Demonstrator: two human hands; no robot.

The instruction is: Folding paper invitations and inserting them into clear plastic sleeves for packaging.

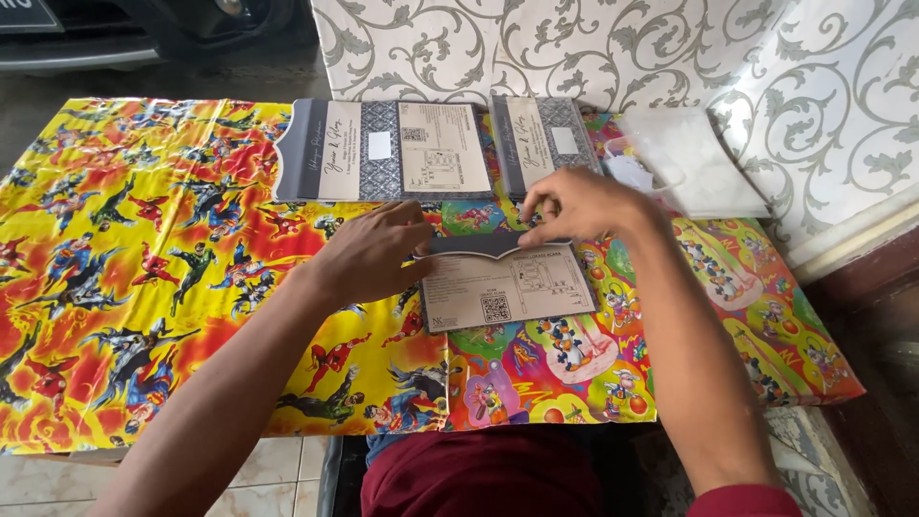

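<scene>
A grey and beige folded card (507, 280) lies on the colourful cartoon-print table cover (144, 249) in front of me. My left hand (369, 254) rests flat against the card's left edge, fingers together on its grey flap. At the card's top edge my right hand (574, 204) pinches the grey flap with fingertips. Both hands touch the same card.
Two stacks of similar cards lie further back, an open one (383, 150) and a narrower one (544, 134). Clear plastic sleeves (694, 158) sit at the back right by the patterned wall (622, 48). Tiled floor shows below the table's near edge.
</scene>
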